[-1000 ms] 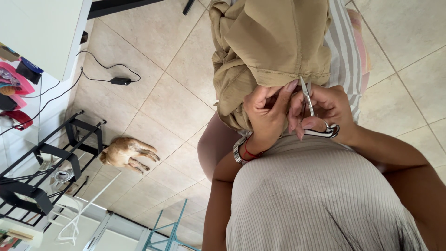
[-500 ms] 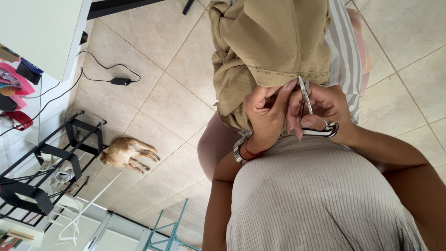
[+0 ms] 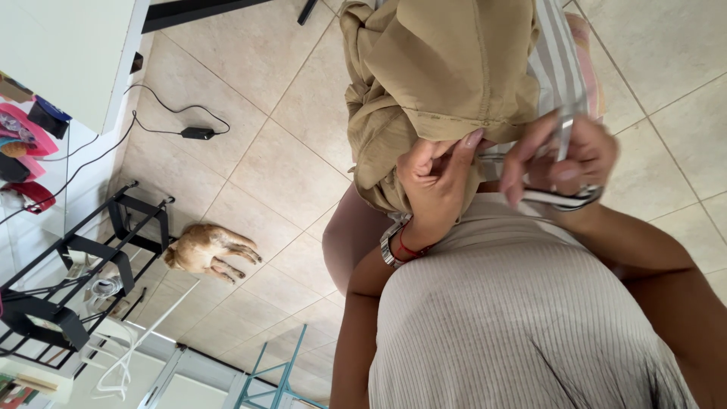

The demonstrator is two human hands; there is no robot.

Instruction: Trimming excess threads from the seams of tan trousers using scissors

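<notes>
Together, our left hand [image 3: 433, 176] pinched the tan cloth [image 3: 435, 72] tight at its hem, at twelve o'clock, so our right hand [image 3: 564, 163], fingers closed around small scissors [image 3: 564, 136], could snip.

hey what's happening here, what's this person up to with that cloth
A seated person is working on a tan garment draped over their lap. The left hand pinches its stitched hem, while the right hand holds small scissors beside that edge, blades pointing at the hem. The picture is blurred there, so actual cutting can't be confirmed. A small tan dog lies on the tiled floor nearby.
</notes>
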